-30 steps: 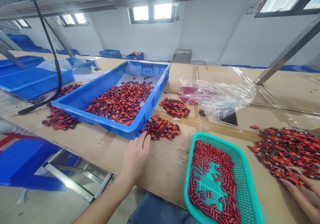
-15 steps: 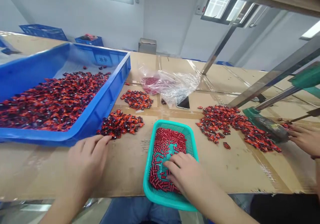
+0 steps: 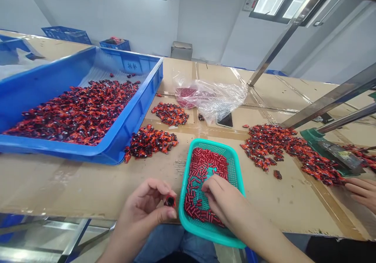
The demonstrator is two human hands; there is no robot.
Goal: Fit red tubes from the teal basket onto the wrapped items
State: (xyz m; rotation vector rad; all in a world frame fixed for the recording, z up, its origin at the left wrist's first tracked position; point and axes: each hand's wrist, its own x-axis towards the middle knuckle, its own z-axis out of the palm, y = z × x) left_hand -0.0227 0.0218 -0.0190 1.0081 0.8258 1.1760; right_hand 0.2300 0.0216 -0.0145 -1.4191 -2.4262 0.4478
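Observation:
My left hand (image 3: 139, 212) is closed in a pinch on a small red-and-black plastic piece (image 3: 169, 201), its dark open end facing me, just left of the green basket. My right hand (image 3: 225, 200) reaches into that green mesh basket (image 3: 183, 220), thumb and fingers pressed together. Whatever is between those fingertips is hidden. Many short dark-red metallic tubes (image 3: 207, 159) lie loose in the basket, heaped more thickly toward its far end. A pile of similar red-and-black pieces (image 3: 152, 141) lies beyond my left hand, with a second pile (image 3: 170, 114) behind it.
A large blue crate (image 3: 111, 145) of red-and-black pieces stands at left. A clear plastic bag (image 3: 223, 94) and a phone (image 3: 225, 120) lie behind the basket. At right are another heap (image 3: 267, 145), a green hand press (image 3: 331, 149) and another person's hand (image 3: 362, 190).
My left hand has come from the pile beside the crate toward the basket, now holding a red-and-black piece. My right hand stays in the basket, its fingers drawn together. The view has shifted slightly.

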